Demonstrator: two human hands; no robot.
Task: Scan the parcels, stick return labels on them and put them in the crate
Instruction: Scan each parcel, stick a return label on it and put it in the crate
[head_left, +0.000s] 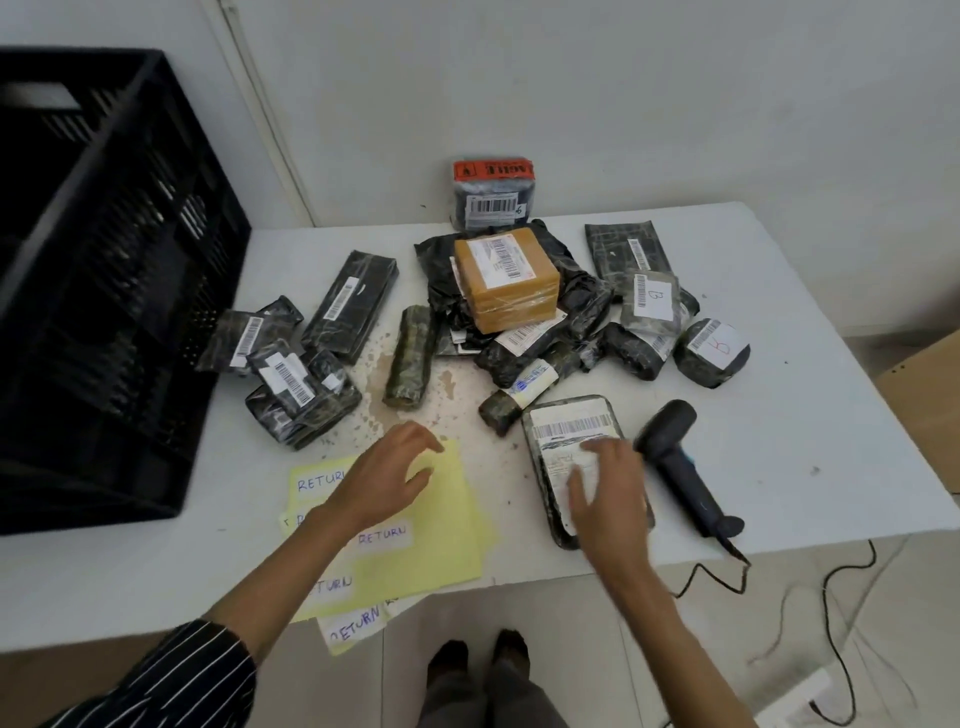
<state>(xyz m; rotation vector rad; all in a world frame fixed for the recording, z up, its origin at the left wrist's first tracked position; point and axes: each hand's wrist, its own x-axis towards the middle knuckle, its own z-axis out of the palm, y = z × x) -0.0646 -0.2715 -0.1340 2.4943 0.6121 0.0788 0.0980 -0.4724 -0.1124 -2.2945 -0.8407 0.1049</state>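
A flat black parcel with a white barcode label lies near the table's front edge. My right hand rests on it with spread, straight fingers. My left hand hovers with loosely curled fingers over yellow sheets that carry white "RETURN" labels; it holds nothing. A black handheld scanner lies on the table just right of the parcel, its cable running off the edge. Several more wrapped parcels are heaped at the table's middle, with a tan box on top. The black crate stands at the left.
The white table has a stained patch at its middle. Black parcels lie beside the crate and at the far right. A cardboard box stands on the floor at the right. My shoes show below the table edge.
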